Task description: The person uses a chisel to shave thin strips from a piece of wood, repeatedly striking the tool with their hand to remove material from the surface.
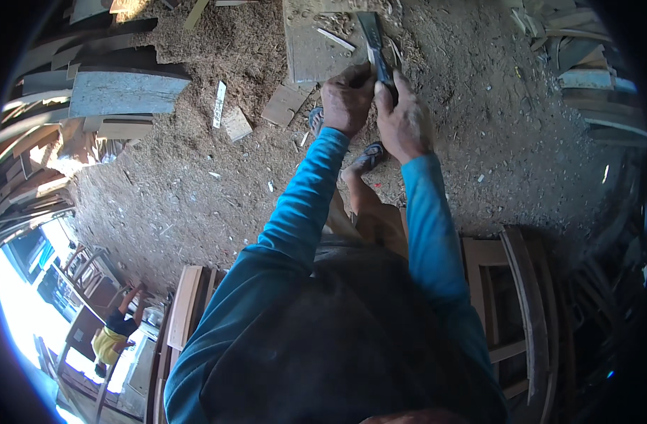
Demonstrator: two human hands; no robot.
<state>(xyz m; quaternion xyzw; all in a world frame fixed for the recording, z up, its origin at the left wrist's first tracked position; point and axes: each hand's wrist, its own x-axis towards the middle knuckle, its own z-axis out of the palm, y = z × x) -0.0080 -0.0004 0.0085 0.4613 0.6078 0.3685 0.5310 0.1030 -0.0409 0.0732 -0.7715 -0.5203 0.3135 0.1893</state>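
Note:
A dark metal tool point(375, 44) with a flat blade that widens toward its far end is held out in front of me, over the ground; its exact kind is unclear. My right hand point(406, 120) is closed round its near end, thumb along the top. Close beside it, my left hand point(346, 104) has its fingers curled together against the tool's left side. What those fingers hold, if anything, is hidden. Beneath the blade lies a wide wooden board point(309, 56) with shavings and a thin pale strip point(335, 39) on it.
Wood shavings and scraps cover the dirt floor point(196, 191). Stacked planks point(129, 94) stand at the left, with more lumber point(588, 78) at the far right. Wooden frames point(525, 304) lie near my right side. Another person point(111, 339) is at the lower left.

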